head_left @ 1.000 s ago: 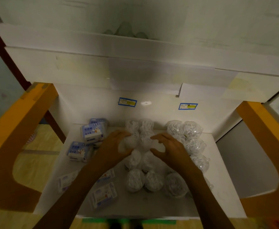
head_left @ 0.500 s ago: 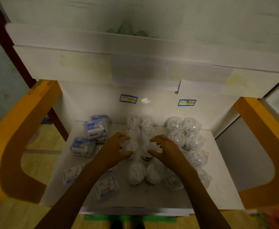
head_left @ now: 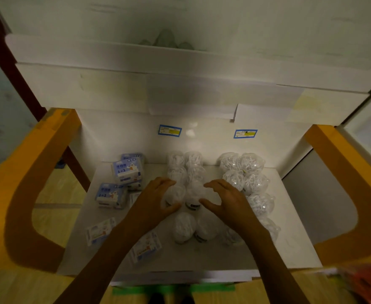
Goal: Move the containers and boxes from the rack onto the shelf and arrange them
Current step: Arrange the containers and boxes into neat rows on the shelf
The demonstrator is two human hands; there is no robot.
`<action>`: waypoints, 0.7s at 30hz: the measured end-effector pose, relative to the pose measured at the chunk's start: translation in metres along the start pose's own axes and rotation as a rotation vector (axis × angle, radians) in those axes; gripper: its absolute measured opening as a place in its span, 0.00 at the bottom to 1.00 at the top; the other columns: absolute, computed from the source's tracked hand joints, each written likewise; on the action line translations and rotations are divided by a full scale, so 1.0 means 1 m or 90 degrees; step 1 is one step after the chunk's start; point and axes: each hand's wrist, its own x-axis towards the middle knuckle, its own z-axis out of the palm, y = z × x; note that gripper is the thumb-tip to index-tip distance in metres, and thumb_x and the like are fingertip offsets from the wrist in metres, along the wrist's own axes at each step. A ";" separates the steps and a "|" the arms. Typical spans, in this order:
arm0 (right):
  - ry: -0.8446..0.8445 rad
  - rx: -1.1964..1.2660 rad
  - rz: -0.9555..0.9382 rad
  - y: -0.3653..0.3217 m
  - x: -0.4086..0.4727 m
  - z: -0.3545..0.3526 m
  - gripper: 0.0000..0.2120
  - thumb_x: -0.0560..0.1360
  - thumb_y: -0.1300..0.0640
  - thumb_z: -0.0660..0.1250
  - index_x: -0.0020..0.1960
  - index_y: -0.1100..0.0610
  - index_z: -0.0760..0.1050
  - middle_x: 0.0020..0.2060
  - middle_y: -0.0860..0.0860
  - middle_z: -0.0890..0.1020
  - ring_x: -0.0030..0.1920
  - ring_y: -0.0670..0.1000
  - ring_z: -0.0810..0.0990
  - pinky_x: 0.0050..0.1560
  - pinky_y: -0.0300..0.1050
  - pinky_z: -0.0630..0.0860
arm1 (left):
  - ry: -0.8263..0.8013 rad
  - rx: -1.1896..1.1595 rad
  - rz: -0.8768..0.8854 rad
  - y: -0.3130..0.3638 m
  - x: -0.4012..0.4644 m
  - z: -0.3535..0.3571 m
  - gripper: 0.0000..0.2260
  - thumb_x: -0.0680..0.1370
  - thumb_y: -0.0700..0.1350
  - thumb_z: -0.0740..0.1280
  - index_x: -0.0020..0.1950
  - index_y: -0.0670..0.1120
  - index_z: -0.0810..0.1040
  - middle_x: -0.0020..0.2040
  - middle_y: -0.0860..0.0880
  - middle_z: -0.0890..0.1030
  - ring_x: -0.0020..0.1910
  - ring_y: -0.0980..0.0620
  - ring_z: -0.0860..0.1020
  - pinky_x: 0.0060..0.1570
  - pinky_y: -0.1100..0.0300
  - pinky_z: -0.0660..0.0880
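White laminate shelf [head_left: 290, 244], dim light, both my hands at centre frame over the middle column of goods. My left hand [head_left: 156, 200] curls round a clear round plastic tub packed with white pieces [head_left: 175, 194]; my right hand [head_left: 226, 202] cups its neighbour, a second clear tub with a dark band at its base [head_left: 193, 198], thumb low in front, fingers arched over the top. The two tubs touch. I judge the paired grip is for squaring them together into the double file so the column runs straight toward the back wall. That column continues above my hands with more clear tubs [head_left: 185, 165] and below with two more [head_left: 191, 229]. A second double file of rounder, clear bulb-shaped tubs [head_left: 243, 172] runs down the right of centre, partly hidden by my right forearm at its lower end. At left of centre stand blue-and-white printed boxes marked 1+1 [head_left: 127, 172], upright; nearer the lower left lie flat pale sachet packs [head_left: 101, 231], loose and skewed, likely next to be straightened. Two blue-edged price labels [head_left: 169, 131] sit on the back wall. Orange curved frame arms [head_left: 31, 172] flank the shelf. No rack identifiable in view.
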 end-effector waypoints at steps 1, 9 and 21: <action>-0.008 -0.010 -0.007 0.000 -0.007 -0.005 0.21 0.72 0.42 0.69 0.60 0.50 0.76 0.56 0.48 0.79 0.52 0.48 0.78 0.49 0.41 0.76 | 0.001 -0.004 0.014 0.005 -0.006 -0.002 0.33 0.68 0.67 0.61 0.66 0.49 0.71 0.62 0.52 0.72 0.60 0.55 0.70 0.57 0.64 0.66; -0.203 -0.095 -0.028 -0.012 -0.041 -0.021 0.28 0.69 0.39 0.70 0.66 0.44 0.69 0.62 0.42 0.73 0.59 0.46 0.72 0.52 0.37 0.60 | -0.076 0.022 0.064 0.031 -0.041 0.010 0.27 0.66 0.62 0.72 0.62 0.53 0.75 0.58 0.54 0.75 0.56 0.55 0.73 0.52 0.63 0.70; -0.121 -0.011 -0.024 -0.006 -0.031 0.007 0.26 0.71 0.45 0.71 0.65 0.52 0.72 0.62 0.48 0.73 0.58 0.50 0.75 0.55 0.42 0.71 | -0.020 0.057 -0.079 0.032 -0.046 0.005 0.24 0.70 0.52 0.73 0.63 0.46 0.75 0.61 0.47 0.74 0.57 0.51 0.73 0.54 0.66 0.66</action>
